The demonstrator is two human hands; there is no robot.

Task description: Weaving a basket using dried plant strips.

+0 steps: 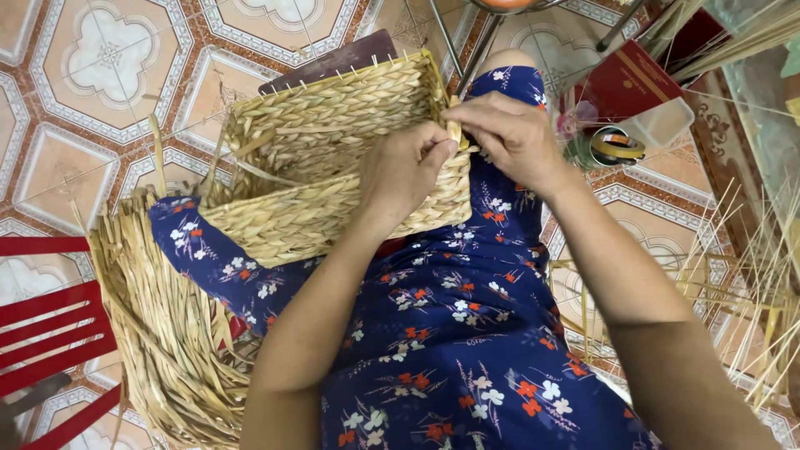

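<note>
Head view, looking down onto the lap. A rectangular woven basket (333, 158) of pale straw rests tilted on the knees, over a blue flowered dress (450, 333); it fills the area from centre toward 11 o'clock, its open side facing 10 o'clock. Left hand (407, 171) lies on the basket's near wall at centre frame, fingers curled closed, thumb and forefinger pinching a straw strand (454, 133) at the basket's right corner. Right hand (508, 133), just toward 1 o'clock of the left, is also closed, fingertips pinched on the same strand; the two hands touch at the corner. Whether the strand is loose or already woven in cannot be told. A bundle of loose straw (158, 333) hangs at 8 o'clock, against the left knee. A red chair (50, 325) stands at 9 o'clock on the patterned tile floor (108, 58). A dark flat board (333, 60) shows behind the basket at 12 o'clock. A roll of tape (617, 146) sits at 2 o'clock, just beside a red box (625, 83). Thin pale reeds (750, 275) spread at 3 o'clock.
</note>
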